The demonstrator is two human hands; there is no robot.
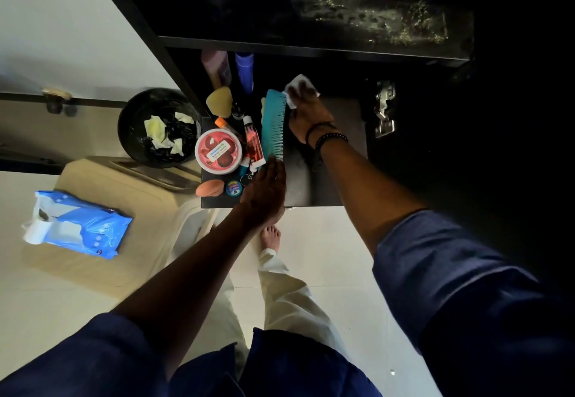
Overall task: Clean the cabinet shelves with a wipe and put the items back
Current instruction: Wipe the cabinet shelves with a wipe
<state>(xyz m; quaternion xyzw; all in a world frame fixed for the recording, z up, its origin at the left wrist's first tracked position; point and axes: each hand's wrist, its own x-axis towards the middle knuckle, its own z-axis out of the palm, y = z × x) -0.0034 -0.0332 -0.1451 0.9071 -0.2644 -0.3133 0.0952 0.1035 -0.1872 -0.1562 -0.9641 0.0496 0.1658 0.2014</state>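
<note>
On the dark cabinet shelf, my right hand presses a white wipe down at the back. My left hand lies flat with straight fingers at the near end of a teal comb, its edge against the crowded items. Those items fill the shelf's left side: a red-lidded round tub, a red tube, a yellow sponge, a blue bottle, a small blue tin and an orange sponge.
A black bin lined with a bag holds used wipes, left of the cabinet. A blue pack of wipes lies on a beige surface at the left. The open cabinet door's hinge is at the right. My bare foot stands on the white floor.
</note>
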